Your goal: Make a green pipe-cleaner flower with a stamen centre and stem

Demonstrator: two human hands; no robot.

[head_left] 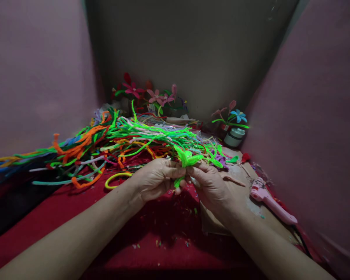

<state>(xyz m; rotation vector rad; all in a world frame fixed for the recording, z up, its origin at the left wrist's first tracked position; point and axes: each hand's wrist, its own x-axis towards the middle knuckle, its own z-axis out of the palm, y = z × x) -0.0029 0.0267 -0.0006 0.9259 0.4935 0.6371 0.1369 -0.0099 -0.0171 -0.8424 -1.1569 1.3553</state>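
Note:
Both hands meet over the front of the table around a bright green pipe-cleaner flower with pointed petals. My left hand pinches its base from the left, thumb and fingers pressed together. From the right, my right hand grips the same base, its fingertips close to those of the left. A short green end pokes out below the fingers. The exact grip between the fingertips is partly hidden. Just behind the hands lies a big heap of loose pipe cleaners, mostly green, with orange, white and red ones.
A pink hot glue gun rests on a cardboard sheet at the right. Yellow-handled scissors lie left of my hands. Finished pipe-cleaner flowers and a small jar stand at the back. Scraps dot the red cloth.

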